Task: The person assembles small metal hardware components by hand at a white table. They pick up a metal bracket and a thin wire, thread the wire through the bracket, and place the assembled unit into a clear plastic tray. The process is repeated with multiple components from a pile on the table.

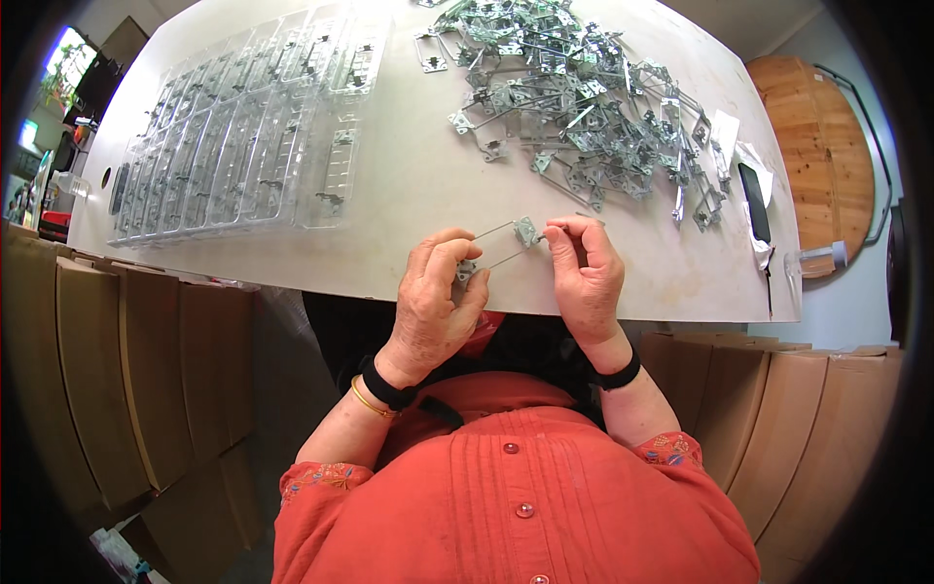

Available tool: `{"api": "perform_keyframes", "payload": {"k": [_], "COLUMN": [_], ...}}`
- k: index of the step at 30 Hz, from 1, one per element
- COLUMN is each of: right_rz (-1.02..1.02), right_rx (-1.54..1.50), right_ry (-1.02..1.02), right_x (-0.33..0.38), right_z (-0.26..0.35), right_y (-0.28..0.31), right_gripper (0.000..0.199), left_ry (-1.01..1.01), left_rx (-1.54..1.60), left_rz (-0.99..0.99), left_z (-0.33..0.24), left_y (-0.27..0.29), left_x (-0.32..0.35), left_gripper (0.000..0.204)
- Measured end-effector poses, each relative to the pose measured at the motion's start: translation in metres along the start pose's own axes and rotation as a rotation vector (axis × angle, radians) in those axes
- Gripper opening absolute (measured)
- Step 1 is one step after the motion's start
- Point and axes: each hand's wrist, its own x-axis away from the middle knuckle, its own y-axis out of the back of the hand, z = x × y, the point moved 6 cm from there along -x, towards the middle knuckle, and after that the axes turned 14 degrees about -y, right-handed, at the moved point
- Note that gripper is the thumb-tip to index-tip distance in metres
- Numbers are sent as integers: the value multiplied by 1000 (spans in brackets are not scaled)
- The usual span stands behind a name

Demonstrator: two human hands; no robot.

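Between my hands, just above the table's near edge, is a metal part (526, 232) made of small plates joined by two thin rods. My left hand (428, 297) grips the plate at its left end between thumb and fingers. At its other end, the thumb and forefinger of my right hand (591, 279) are pinched together beside the plate. Something small and dark sticks out of that pinch toward the plate; its kind cannot be made out. A big heap of similar metal parts (584, 107) lies beyond my right hand.
Clear plastic trays (229, 136) with metal parts in their slots stand on the white table (409, 185) at the left. A phone (754, 201) lies on white paper near the right edge. Cardboard boxes (97, 360) flank me on both sides. A round wooden board (812, 146) leans at the far right.
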Motion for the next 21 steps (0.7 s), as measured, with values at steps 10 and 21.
{"api": "perform_keyframes", "payload": {"k": [10,21], "right_rz": [2,3], "right_rx": [49,61], "right_ry": [21,-3], "right_x": [0,1], "right_z": [2,4], "right_y": [1,0], "right_gripper": [9,8], "left_ry": [27,7], "left_rx": [10,-2], "left_rz": [7,10], "left_z": [0,0], "left_y": [0,0], "left_x": [1,0], "left_gripper": [35,35]}}
